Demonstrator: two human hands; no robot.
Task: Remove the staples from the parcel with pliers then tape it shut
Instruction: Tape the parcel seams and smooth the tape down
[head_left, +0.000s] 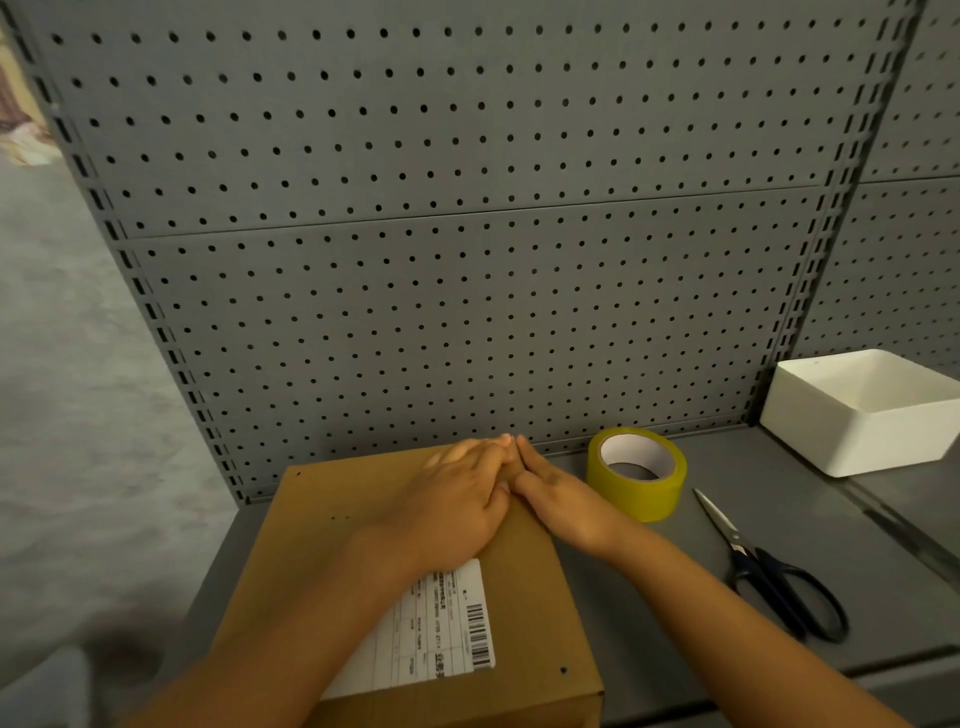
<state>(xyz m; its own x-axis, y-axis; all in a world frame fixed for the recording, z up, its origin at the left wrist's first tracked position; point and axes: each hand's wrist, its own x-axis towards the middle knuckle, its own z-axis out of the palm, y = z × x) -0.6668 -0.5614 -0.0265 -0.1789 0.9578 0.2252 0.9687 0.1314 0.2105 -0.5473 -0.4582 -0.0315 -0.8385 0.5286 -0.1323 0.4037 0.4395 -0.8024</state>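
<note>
A brown cardboard parcel (291, 561) with a white shipping label (436, 634) lies on the grey bench in front of me. My left hand (457, 499) and my right hand (561, 499) lie side by side on the parcel's top, fingers straight and pointing away, pressing it flat. Small dark holes dot the cardboard near its left edge and front right corner. A roll of yellow tape (638, 472) stands just right of the parcel. No pliers are in view.
Black-handled scissors (769, 571) lie on the bench to the right of the tape. A white open box (862, 410) sits at the back right. A grey pegboard wall (467, 234) rises directly behind the bench.
</note>
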